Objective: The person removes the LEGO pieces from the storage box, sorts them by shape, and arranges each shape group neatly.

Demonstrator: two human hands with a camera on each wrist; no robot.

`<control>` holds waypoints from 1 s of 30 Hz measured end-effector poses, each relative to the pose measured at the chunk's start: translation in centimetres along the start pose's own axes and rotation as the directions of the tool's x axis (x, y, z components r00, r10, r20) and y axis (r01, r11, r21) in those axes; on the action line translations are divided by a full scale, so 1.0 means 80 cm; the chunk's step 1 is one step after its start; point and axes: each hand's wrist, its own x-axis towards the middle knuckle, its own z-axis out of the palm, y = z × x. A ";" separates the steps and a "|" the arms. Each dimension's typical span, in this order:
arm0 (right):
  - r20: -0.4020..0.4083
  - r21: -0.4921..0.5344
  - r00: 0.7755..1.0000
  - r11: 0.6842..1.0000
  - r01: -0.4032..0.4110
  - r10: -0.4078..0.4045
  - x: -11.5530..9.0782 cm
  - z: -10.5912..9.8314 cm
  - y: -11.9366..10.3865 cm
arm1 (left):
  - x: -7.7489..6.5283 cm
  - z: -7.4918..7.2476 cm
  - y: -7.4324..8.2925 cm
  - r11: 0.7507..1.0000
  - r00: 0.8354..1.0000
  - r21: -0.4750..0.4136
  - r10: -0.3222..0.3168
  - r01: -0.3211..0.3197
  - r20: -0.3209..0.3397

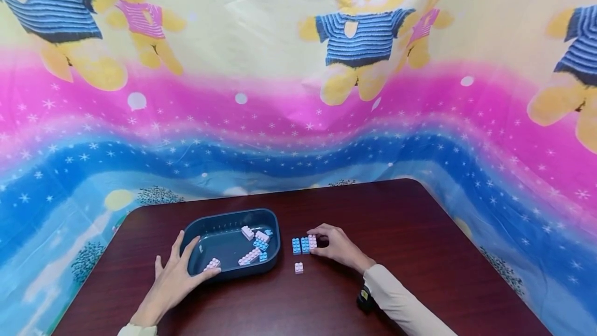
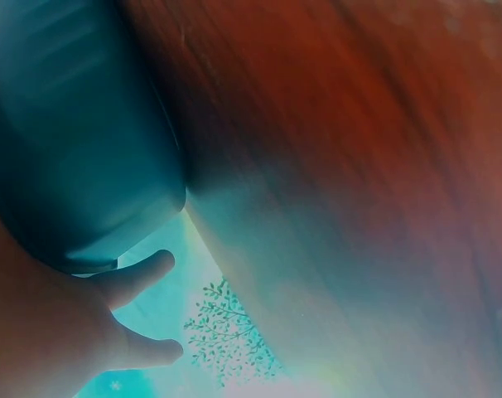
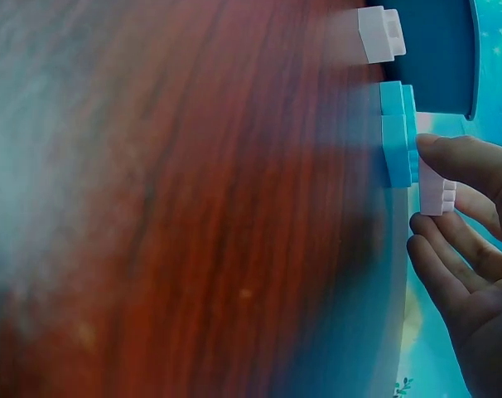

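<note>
My left hand (image 1: 172, 276) rests on the left end of a dark blue-green tray (image 1: 233, 274), fingers spread over its rim and thumb along the front edge. Several pink and blue toy building bricks lie in the tray. With thumb and fingers, my right hand (image 1: 342, 248) pinches a pink building brick (image 3: 432, 191), upright beside a blue brick (image 1: 305, 245). Another blue brick (image 1: 296, 246) stands just left of that one. Nearer the front lies a small pink brick (image 1: 299, 267). In the left wrist view, two straight fingers (image 2: 143, 278) extend past the tray.
The dark red-brown wooden table (image 1: 373, 206) has rounded far corners. A cloth with printed bears (image 1: 359, 40) hangs behind and beside it. Near the right cuff is a small black object (image 1: 365, 298) with a yellow mark.
</note>
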 end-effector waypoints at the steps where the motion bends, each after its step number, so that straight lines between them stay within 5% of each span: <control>1: -0.002 0.000 1.000 1.000 -0.001 0.001 0.000 0.000 0.000 | 0.000 0.000 0.000 1.000 1.000 0.000 0.001 -0.001 -0.002; 30: 0.024 -0.130 1.000 0.991 0.007 -0.004 0.006 0.002 0.009 | -0.001 0.000 -0.002 1.000 1.000 -0.008 0.013 -0.014 -0.017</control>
